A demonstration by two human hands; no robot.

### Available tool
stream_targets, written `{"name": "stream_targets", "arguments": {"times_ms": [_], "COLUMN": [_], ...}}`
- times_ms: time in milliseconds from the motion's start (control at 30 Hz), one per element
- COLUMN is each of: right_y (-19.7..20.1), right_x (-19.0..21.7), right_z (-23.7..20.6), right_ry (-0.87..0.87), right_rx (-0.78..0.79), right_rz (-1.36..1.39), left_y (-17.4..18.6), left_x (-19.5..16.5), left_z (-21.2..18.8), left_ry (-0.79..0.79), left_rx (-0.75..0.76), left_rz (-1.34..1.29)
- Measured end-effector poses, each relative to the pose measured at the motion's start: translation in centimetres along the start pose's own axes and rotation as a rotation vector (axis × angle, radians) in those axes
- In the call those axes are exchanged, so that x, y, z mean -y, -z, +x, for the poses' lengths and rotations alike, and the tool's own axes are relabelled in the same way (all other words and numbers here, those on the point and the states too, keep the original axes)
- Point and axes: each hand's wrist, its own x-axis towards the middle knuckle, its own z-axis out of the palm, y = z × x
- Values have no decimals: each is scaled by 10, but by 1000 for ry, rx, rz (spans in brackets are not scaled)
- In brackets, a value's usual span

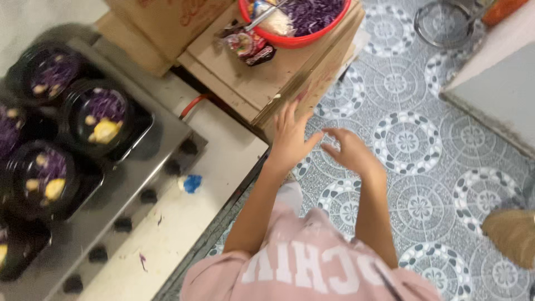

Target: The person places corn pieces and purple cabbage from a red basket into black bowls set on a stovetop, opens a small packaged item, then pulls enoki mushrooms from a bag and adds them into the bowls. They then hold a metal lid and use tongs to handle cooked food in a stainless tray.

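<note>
My left hand (290,136) is raised with its fingers spread, its fingertips at the edge of a flattened cardboard stack (290,72). My right hand (352,151) hovers just to the right of it over the patterned tile floor (440,150), fingers loosely curved and holding nothing. The two hands almost touch. On the cardboard sits a red bowl (290,38) of shredded purple cabbage with a metal utensil in it, and a dark snack packet (249,45) lies beside the bowl. My pink shirt (312,267) fills the bottom of the view.
Several black round containers (103,114) of purple cabbage and yellow pieces stand on a steel stove top (139,178) at the left. A blue scrap (192,183) lies on the white counter. A wire strainer (446,23), a grey-white block (496,83) and a broom head (512,234) stand at the right.
</note>
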Motion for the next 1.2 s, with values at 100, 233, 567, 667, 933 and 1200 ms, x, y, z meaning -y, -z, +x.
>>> {"name": "stream_targets", "arguments": {"times_ms": [100, 233, 567, 667, 933, 1200], "right_y": [40, 81, 138, 132, 81, 77], "right_x": [-12, -21, -53, -65, -92, -86], "right_z": [51, 118, 385, 488, 651, 699], "right_ry": [-18, -19, 329, 476, 710, 702], "right_rx": [27, -16, -75, -189, -211, -54], "right_rz": [-41, -72, -191, -171, -468, -382], "left_y": [-8, -10, -14, -13, -19, -15], "left_x": [4, 13, 44, 49, 67, 89], "left_z": [73, 140, 255, 293, 367, 365], "left_ry": [40, 56, 282, 390, 589, 754], "left_rx": [11, -43, -1, -19, -139, -213], "left_rz": [6, -31, 171, 258, 346, 312]}}
